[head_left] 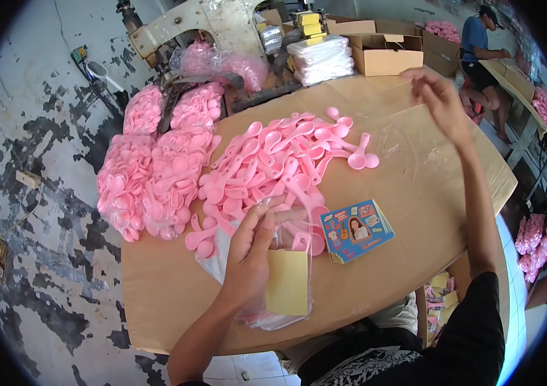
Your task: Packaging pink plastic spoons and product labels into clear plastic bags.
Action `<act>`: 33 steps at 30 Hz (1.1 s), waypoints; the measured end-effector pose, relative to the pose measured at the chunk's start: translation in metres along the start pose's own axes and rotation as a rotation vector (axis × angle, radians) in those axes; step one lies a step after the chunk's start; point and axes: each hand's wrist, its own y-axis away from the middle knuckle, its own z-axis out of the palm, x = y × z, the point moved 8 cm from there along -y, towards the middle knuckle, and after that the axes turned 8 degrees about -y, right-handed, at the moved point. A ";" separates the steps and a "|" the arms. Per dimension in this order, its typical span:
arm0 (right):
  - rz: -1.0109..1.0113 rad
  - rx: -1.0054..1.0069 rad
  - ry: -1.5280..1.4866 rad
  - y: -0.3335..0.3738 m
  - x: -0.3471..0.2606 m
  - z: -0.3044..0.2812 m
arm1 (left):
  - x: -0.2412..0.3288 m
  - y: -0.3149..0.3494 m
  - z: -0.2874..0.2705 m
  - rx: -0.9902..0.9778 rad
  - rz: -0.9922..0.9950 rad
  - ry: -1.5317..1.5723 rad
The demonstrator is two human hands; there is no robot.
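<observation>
1. Left hand (251,248), nearest the camera, pinches a clear bag (286,270) with a yellow card at the near table (157,289) edge.
2. Right hand (437,96), raised, fingers loosely spread, grips nothing that can be made out.
3. Risk: the thin, slack bag could slip, spilling its pink spoons (273,167).
4. Blue cards (355,230) lie just beside the bag.

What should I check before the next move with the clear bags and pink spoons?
1. Left hand grips clear bag stack: ok.
2. Yellow card sits on that stack: ok.
3. Right hand raised with a thin clear bag; grip: cannot tell.
4. Loose pink spoons piled close ahead: ok.
5. Printed cards stacked beside left hand: ok.
6. Table bare space near edge: ok.
</observation>
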 end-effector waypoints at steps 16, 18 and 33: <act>-0.032 -0.675 -0.374 0.101 -0.089 0.140 | -0.033 0.007 0.023 -0.077 -0.202 0.168; -0.241 -0.500 -0.398 0.077 -0.096 0.109 | -0.035 0.008 0.017 -0.024 -0.222 0.199; 0.502 -0.449 -0.110 0.067 0.000 0.017 | -0.020 -0.002 0.010 0.110 -0.132 0.264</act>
